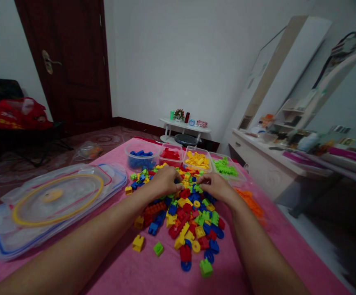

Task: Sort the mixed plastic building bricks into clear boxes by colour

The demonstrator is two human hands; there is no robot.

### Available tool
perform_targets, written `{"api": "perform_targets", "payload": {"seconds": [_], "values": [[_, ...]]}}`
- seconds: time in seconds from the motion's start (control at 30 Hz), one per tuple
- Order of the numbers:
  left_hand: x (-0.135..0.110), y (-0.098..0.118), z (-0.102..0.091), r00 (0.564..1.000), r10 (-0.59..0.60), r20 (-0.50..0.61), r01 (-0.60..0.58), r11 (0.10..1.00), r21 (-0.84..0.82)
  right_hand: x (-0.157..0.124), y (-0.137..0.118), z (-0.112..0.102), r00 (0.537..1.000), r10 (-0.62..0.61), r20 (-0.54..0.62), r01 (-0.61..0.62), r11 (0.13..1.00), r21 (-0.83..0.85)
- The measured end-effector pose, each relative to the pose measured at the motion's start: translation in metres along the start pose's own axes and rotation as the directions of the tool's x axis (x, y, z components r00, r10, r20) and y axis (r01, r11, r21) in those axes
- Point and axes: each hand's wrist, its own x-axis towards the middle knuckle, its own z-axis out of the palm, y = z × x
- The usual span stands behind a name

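A heap of mixed toy building blocks in red, yellow, blue, green and orange lies on a pink cloth. My left hand reaches into the far part of the heap, fingers bent and apart from the thumb. Opposite it, my right hand touches the heap from the right, with a gap between thumb and fingers. Close by its fingertips lies a green block. Behind the hands stand clear containers of sorted blocks: blue blocks, red blocks, yellow blocks and green blocks.
Stacked clear lids lie on the left of the pink cloth. Orange blocks sit beyond my right forearm. A white dresser stands to the right, and a low white shelf is by the wall.
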Motion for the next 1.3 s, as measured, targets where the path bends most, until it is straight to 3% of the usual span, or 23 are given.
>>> {"api": "perform_targets", "payload": {"seconds": [0.1, 0.2, 0.3, 0.53, 0.67, 0.8, 0.97, 1.13, 1.3], "values": [[-0.002, 0.003, -0.001, 0.998, 0.039, 0.056, -0.048, 0.983, 0.176, -0.003, -0.006, -0.001, 0.999, -0.043, 0.031, 0.046, 0.992, -0.117], [-0.003, 0.005, -0.003, 0.996, 0.024, 0.083, -0.04, 0.978, 0.203, -0.007, -0.01, -0.002, 0.996, -0.054, 0.067, 0.065, 0.982, -0.179], [-0.002, 0.006, -0.006, 0.995, 0.017, 0.093, -0.034, 0.982, 0.183, -0.009, -0.015, -0.005, 0.998, -0.025, 0.051, 0.036, 0.975, -0.219], [0.001, 0.003, -0.008, 0.998, -0.001, -0.056, 0.001, 1.0, -0.004, -0.008, -0.027, -0.007, 0.996, 0.001, -0.094, -0.019, 0.982, -0.186], [0.004, 0.002, -0.005, 0.997, -0.002, -0.08, -0.009, 0.991, -0.132, -0.011, -0.038, -0.001, 0.995, 0.096, -0.023, -0.092, 0.987, 0.132], [0.007, -0.001, 0.0, 0.996, -0.023, -0.083, 0.003, 0.973, -0.232, -0.019, -0.057, 0.004, 0.987, 0.131, 0.088, -0.156, 0.897, 0.413], [0.008, 0.001, 0.003, 0.995, -0.073, -0.061, 0.042, 0.913, -0.407, -0.02, -0.064, 0.014, 0.98, 0.189, 0.062, -0.186, 0.755, 0.629], [0.006, 0.004, 0.004, 0.992, -0.123, -0.02, 0.094, 0.841, -0.533, -0.015, -0.058, 0.023, 0.973, 0.214, 0.083, -0.199, 0.606, 0.77], [0.007, 0.0, 0.01, 0.989, -0.143, -0.024, 0.105, 0.818, -0.566, -0.018, -0.063, 0.026, 0.979, 0.129, 0.158, -0.204, 0.583, 0.787]]}}
